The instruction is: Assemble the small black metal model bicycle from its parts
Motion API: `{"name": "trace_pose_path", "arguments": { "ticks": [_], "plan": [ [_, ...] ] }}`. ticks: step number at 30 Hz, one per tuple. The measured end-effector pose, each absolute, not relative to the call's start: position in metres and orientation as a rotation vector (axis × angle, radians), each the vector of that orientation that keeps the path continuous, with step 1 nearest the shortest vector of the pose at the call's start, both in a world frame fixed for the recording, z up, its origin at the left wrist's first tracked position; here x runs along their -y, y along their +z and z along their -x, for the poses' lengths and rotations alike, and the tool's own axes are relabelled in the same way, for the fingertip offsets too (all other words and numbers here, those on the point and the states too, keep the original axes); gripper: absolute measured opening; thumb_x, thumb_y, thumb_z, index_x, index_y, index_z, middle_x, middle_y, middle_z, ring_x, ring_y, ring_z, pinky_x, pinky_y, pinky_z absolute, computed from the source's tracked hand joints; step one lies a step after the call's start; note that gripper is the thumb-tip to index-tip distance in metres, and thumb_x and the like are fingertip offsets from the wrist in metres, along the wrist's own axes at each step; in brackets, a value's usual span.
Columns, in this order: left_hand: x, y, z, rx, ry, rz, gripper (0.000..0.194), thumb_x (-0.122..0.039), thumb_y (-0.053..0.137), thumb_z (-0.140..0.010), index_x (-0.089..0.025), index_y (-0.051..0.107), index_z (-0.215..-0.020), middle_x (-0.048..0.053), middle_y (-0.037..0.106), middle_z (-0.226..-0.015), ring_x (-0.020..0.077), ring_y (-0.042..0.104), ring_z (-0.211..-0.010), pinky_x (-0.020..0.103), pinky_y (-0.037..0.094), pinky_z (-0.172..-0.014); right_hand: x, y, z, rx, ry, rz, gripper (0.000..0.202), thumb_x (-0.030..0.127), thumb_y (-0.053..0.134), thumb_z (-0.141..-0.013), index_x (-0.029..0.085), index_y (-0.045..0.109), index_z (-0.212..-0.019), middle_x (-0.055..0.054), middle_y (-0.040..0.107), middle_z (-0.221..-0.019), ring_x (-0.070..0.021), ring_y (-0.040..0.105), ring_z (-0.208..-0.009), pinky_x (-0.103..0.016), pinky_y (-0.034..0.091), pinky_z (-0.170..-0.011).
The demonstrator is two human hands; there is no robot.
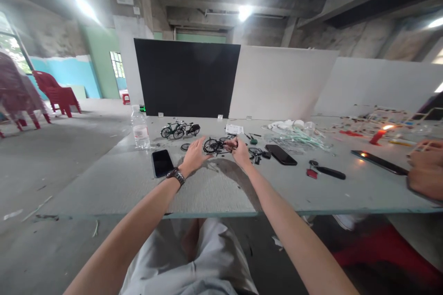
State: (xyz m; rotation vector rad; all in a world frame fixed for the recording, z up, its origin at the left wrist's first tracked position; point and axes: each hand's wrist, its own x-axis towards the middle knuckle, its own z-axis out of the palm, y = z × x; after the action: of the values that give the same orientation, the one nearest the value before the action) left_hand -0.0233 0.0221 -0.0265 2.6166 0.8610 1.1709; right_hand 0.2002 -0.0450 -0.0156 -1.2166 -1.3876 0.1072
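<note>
A small black model bicycle (215, 145), partly assembled, is between my hands over the table. My right hand (239, 151) is closed, its thumb and fingers pinching the bicycle's right end. My left hand (194, 154) is open beside the bicycle's wheel, fingers stretched out; whether they touch it I cannot tell. Just left of that hand lies a loose wheel (185, 146). More black bicycle parts (256, 153) lie to the right of my right hand. Behind my left hand stand model bicycles (175, 130), dark and whole-looking.
Phones (162, 163) (281, 154) lie on both sides of my hands. A water bottle (140, 130) stands at the back left. Keys with a black fob (330, 173), plastic scraps (297, 138) and a lit red candle (379, 136) are rightward, near another person's hand (427, 170).
</note>
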Motion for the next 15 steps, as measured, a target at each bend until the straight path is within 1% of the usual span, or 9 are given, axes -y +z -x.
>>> {"name": "trace_pose_path", "arguments": {
  "ticks": [3, 5, 9, 15],
  "plan": [
    [-0.0237, -0.0289, 0.0243, -0.783, 1.09, -2.621, 0.095, -0.045, 0.077, -0.084, -0.017, 0.024, -0.158, 0.017, 0.056, -0.145, 0.0309, 0.051, -0.136, 0.042, 0.039, -0.112, 0.0482, -0.0135, -0.1972, 1.432, 0.187, 1.192, 0.042, 0.046, 0.066, -0.078, 0.028, 0.029, -0.072, -0.008, 0.072, -0.085, -0.0276, 0.073, -0.094, -0.045, 0.061, -0.083],
    [-0.0243, -0.0293, 0.0248, -0.796, 1.069, -2.641, 0.097, -0.046, 0.078, -0.082, -0.018, 0.025, -0.158, 0.018, 0.055, -0.144, 0.0322, 0.051, -0.134, 0.043, 0.041, -0.11, 0.0503, -0.0127, -0.1956, 1.446, 0.223, 1.191, 0.038, 0.043, 0.063, -0.08, 0.028, 0.03, -0.072, -0.009, 0.072, -0.088, -0.0267, 0.072, -0.093, -0.045, 0.06, -0.082],
    [-0.0256, -0.0296, 0.0247, -0.838, 1.041, -2.669, 0.097, -0.048, 0.082, -0.077, -0.02, 0.033, -0.155, 0.016, 0.056, -0.137, 0.0334, 0.052, -0.13, 0.043, 0.042, -0.108, 0.0523, -0.012, -0.1943, 1.457, 0.256, 1.196, 0.034, 0.041, 0.061, -0.08, 0.028, 0.031, -0.074, -0.008, 0.073, -0.09, -0.0259, 0.072, -0.095, -0.044, 0.058, -0.082],
    [-0.0262, -0.031, 0.0269, -0.787, 1.105, -2.64, 0.086, -0.048, 0.085, -0.073, -0.018, 0.045, -0.143, 0.015, 0.056, -0.133, 0.0325, 0.053, -0.127, 0.044, 0.043, -0.107, 0.0482, -0.0145, -0.1959, 1.454, 0.298, 1.185, 0.04, 0.046, 0.066, -0.079, 0.028, 0.03, -0.073, -0.006, 0.072, -0.086, -0.0273, 0.072, -0.096, -0.046, 0.058, -0.084]
  ]
}}
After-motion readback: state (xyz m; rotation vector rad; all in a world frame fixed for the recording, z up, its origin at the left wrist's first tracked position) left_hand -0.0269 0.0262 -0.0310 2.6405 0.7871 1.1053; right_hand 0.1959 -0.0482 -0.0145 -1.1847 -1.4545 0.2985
